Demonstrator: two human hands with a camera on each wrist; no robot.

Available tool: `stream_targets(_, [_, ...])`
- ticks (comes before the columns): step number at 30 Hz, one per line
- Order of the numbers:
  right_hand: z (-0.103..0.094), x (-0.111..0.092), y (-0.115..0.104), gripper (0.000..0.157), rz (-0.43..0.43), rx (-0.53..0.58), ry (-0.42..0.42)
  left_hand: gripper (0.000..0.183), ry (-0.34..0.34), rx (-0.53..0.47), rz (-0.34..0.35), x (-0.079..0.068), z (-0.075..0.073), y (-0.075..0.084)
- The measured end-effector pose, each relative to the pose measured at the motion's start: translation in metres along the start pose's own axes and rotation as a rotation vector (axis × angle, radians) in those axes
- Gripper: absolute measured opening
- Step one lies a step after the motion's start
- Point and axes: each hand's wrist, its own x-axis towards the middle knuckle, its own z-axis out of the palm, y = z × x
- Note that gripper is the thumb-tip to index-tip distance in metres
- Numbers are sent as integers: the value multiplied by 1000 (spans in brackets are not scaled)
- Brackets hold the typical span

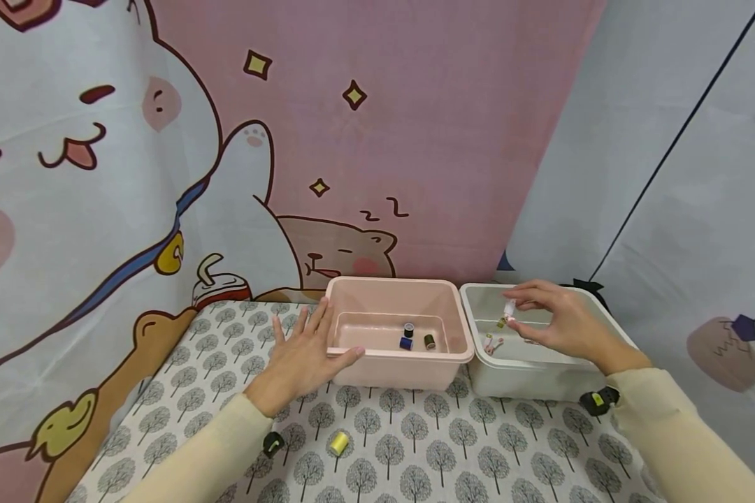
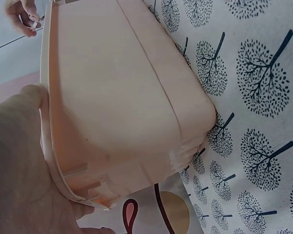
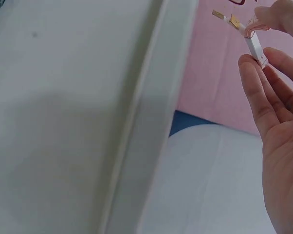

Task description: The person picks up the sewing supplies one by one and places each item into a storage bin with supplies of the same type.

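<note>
My right hand pinches a small white piece between thumb and fingers, above the pale grey-white bin. In the right wrist view, the white piece has a pinkish folded band and gold-coloured bits at one end; its exact kind is unclear. A pink small item lies inside that bin. My left hand, fingers spread, rests at the left front corner of the pink bin. Inside it are a black spool of thread, a blue spool and a dark green spool.
A yellow spool of thread lies on the tree-print tablecloth in front of the pink bin. Both bins stand side by side near the back, close to a cartoon-printed curtain.
</note>
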Motion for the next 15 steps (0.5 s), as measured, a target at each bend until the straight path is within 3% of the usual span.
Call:
stream_targets(7, [-5, 0, 15, 56, 39, -52, -6, 124, -2, -2, -1, 0, 1, 0])
stream_targets(15, [-9, 3, 35, 53, 73, -23, -5, 123, 9, -12, 4, -1, 0, -1])
